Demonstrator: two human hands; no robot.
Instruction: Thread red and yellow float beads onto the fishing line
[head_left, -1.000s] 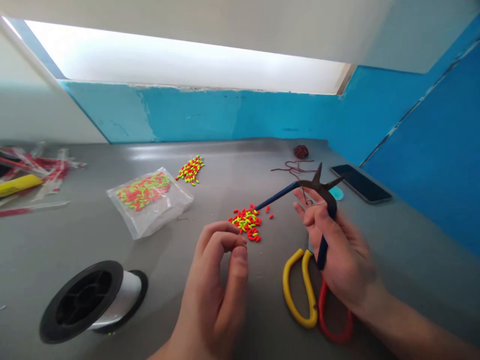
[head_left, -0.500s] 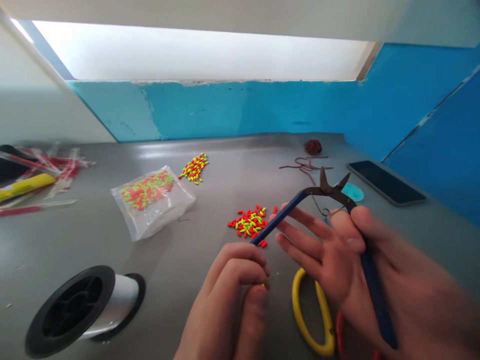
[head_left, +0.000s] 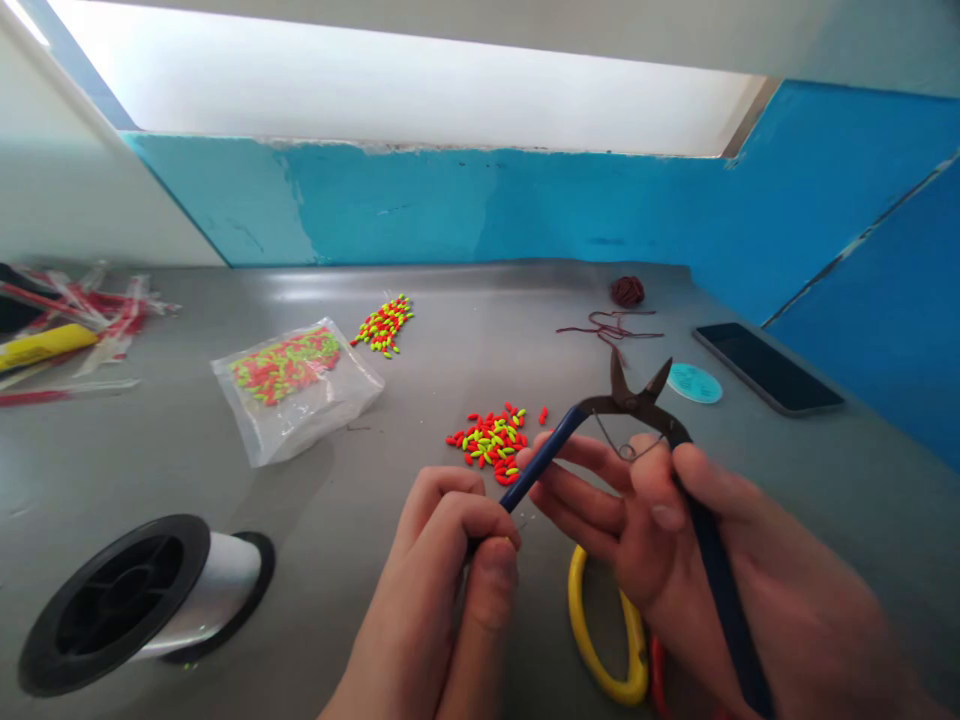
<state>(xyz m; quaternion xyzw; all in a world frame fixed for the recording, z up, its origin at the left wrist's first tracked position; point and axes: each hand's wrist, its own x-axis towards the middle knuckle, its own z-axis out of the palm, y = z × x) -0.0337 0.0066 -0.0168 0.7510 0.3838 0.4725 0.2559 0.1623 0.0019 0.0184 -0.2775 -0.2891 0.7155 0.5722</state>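
Note:
My right hand [head_left: 675,550] holds blue-handled pliers [head_left: 634,402] by one handle, between thumb and index finger, with its other fingers stretched out. The dark jaws point away and are spread, a wire spring between the handles. The other handle runs down to my left hand [head_left: 450,590] and disappears behind its fingers. That hand is closed, thumb tip against the index finger; what it pinches is too small and hidden to make out. Just beyond both hands lies a pile of red and yellow-green oval beads [head_left: 491,440]. Beneath my right hand are scissors with yellow [head_left: 577,610] and red handles.
A spool of clear line [head_left: 232,580] stands front left. Behind it lie a plastic bag of beads [head_left: 322,420] and a second bead pile [head_left: 386,325]. Brown cord [head_left: 627,291], a turquoise disc [head_left: 696,383] and a phone [head_left: 765,366] are at right; red-and-clear strips [head_left: 127,320] at far left.
The pliers and both hands have shifted slightly left and down in the view, more of the turquoise disc now showing. A yellow-green spot at my left fingertips is no longer visible.

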